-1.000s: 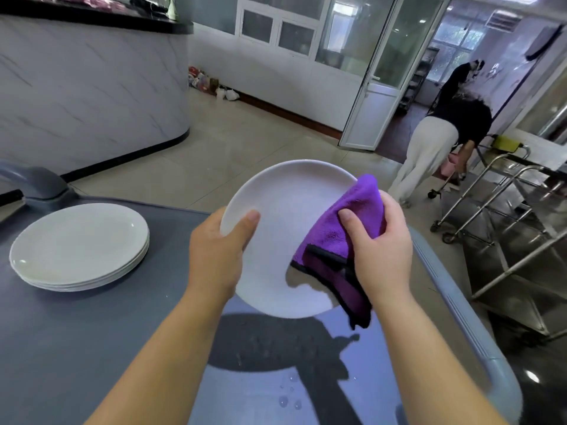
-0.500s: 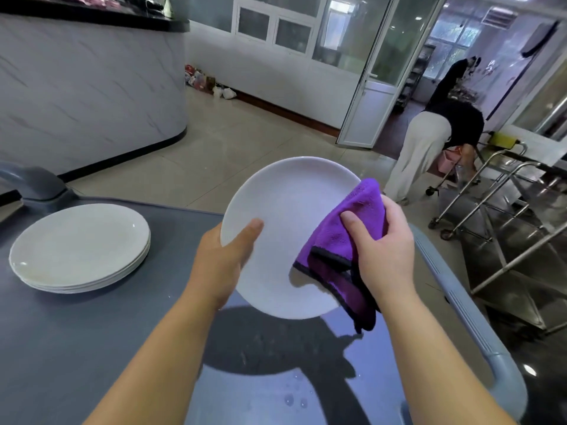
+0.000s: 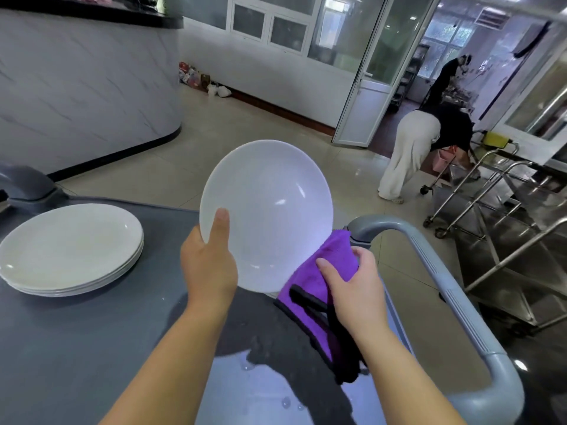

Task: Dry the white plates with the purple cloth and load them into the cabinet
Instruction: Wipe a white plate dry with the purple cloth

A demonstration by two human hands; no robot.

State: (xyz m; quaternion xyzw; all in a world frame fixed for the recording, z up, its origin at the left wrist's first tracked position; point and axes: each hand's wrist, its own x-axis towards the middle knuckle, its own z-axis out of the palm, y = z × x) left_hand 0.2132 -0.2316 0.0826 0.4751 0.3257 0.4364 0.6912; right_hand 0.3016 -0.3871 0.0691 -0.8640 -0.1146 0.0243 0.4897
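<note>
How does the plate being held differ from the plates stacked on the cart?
The held plate is single and tilted up; the stacked plates lie flat on the grey cart top. The left hand grips the held plate, the right hand holds the purple cloth at its lower edge; no hand touches the stacked plates. Both are white, round.

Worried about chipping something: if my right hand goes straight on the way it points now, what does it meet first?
Probably the white plate, at its lower right rim: the right hand, gripping the purple cloth, points up-left toward it. Depth is unclear.
</note>
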